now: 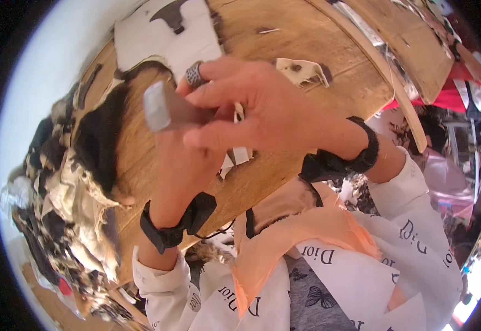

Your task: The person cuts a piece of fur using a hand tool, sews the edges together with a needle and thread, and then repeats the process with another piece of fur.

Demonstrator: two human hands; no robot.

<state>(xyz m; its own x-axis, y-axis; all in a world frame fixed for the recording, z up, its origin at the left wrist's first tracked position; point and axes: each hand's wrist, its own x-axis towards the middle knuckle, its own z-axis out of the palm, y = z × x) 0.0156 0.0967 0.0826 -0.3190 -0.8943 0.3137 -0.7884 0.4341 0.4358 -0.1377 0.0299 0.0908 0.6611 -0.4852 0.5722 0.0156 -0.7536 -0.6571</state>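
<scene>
My right hand (251,105), with a wide patterned ring on one finger, reaches across from the right. Its thumb and fingers close around a grey, block-like thing (157,107) with a pale end; blur hides its exact kind. Below and against it is my left hand (188,160), raised from the lower left. The fingers of that hand are mostly hidden behind the right hand and the grey thing. Pale scraps of hide (240,155) with dark marks show beside my left hand and under the right thumb; whether they are held I cannot tell.
A wooden table (262,187) lies beneath. On it are a white sheet (141,41) with a dark-headed tool (170,17), a dark fur piece (102,127) and a spotted hide scrap (301,71). Heaped hides (80,204) line the left; a wooden strip (383,66) edges the right.
</scene>
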